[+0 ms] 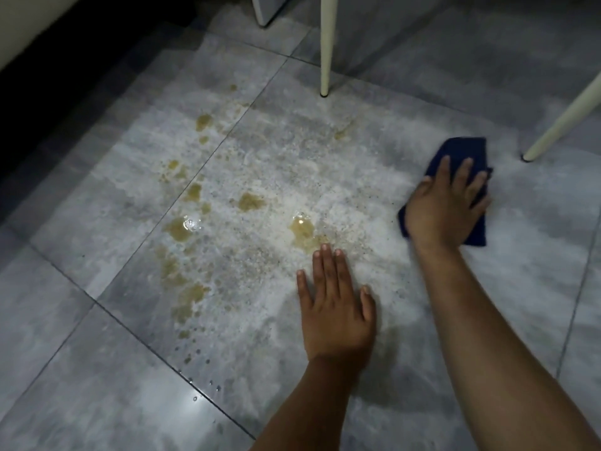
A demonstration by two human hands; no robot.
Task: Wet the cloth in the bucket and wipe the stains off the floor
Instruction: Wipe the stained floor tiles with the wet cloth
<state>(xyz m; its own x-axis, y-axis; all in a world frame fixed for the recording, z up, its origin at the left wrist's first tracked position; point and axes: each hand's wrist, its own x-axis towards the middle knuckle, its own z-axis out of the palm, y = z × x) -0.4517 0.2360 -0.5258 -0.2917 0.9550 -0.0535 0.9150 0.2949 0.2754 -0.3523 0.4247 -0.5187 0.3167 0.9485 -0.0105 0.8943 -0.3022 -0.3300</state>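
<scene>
A dark blue cloth (461, 151) lies on the grey tiled floor (97, 385) at the right, pressed flat under my right hand (445, 203), whose fingers are spread on it. My left hand (335, 307) rests palm down on the floor with fingers apart and nothing in it. Yellow-brown stains (304, 231) sit just beyond its fingertips, with more stains (180, 227) scattered to the left amid white grainy smears. No bucket is in view.
A cream chair leg (327, 43) stands on the floor at the top middle, and a second slanted leg (562, 118) is at the right, close to the cloth. A white cabinet corner (270, 8) is at the top. A dark strip runs along the left.
</scene>
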